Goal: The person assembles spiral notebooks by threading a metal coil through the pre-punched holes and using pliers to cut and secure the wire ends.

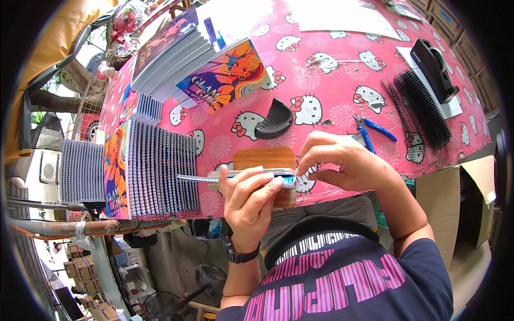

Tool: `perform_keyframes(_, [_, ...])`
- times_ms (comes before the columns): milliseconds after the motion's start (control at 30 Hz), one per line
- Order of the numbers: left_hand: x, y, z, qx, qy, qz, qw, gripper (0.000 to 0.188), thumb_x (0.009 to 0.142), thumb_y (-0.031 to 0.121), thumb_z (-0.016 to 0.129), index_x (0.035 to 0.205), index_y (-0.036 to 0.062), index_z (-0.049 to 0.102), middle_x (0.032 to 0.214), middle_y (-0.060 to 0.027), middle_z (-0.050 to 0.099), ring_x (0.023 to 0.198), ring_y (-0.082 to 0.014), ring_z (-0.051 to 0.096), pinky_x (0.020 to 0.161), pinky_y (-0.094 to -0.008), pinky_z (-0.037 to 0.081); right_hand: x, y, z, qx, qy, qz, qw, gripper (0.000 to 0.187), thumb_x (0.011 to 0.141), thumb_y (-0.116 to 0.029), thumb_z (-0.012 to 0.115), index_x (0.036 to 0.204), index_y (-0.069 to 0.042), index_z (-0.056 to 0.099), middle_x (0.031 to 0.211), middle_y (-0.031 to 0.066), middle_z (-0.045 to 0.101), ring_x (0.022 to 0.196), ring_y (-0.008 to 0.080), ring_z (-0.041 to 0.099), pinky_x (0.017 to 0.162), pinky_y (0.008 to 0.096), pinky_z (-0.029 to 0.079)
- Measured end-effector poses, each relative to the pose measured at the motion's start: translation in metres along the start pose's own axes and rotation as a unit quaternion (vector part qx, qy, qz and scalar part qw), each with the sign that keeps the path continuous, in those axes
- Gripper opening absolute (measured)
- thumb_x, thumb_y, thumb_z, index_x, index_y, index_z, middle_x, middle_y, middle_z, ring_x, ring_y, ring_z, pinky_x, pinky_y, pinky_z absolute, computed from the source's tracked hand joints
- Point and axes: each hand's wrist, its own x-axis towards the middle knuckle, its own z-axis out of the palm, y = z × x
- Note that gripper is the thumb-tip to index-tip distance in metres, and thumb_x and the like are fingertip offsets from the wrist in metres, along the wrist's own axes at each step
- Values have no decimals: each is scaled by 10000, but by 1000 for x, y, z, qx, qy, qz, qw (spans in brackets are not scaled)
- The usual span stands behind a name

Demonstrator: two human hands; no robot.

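My left hand (249, 198), with a dark watch at its wrist, grips a thin notebook (278, 180) held on edge. A pale spiral coil (195, 178) sticks out past the notebook's left end. Behind and below it lies a wooden block (262, 158) at the table's near edge. My right hand (337, 163) is at the notebook's right end, fingers bent in a pinch. What its fingertips hold, if anything, is too small to make out. Blue-handled pliers (375, 132) lie just beyond the right hand, and a black curved plastic piece (274, 120) lies beyond the block.
Stacks of spiral-bound notebooks (163, 168) stand at the left, with more notebooks (171, 59) behind them. Loose black coils (420, 109) lie at the right beside a black hand-lever device (433, 69). A cardboard box (447, 200) stands open at the near right of the pink patterned table (332, 80).
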Motion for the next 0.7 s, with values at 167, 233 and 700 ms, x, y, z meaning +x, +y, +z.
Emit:
perform_keyframes(167, [-4,-1,4,-22,28,-9,999,156,743,53,731,871,140,710,938,3,676,983,-201,642,1132,-490,187,-4,-2,-1,-5,-29,-13,999,242,744,20,687,971,-52,643,895,83,589,850,260,598,718,347,488])
perform_keyframes(233, [-1,-1,4,-26,25,-8,999,138,747,57,735,855,135,704,941,-1,681,996,-205,644,1133,-491,182,-8,-4,0,-20,-28,22,999,231,753,16,678,972,-48,638,876,87,593,824,264,600,698,346,489])
perform_keyframes(700, [15,16,1,14,-87,-60,994,133,785,237,727,879,153,686,904,21,626,910,-163,588,1059,-487,176,-4,-4,10,64,30,69,995,385,863,-80,641,1241,-66,570,831,72,637,696,137,609,618,283,489])
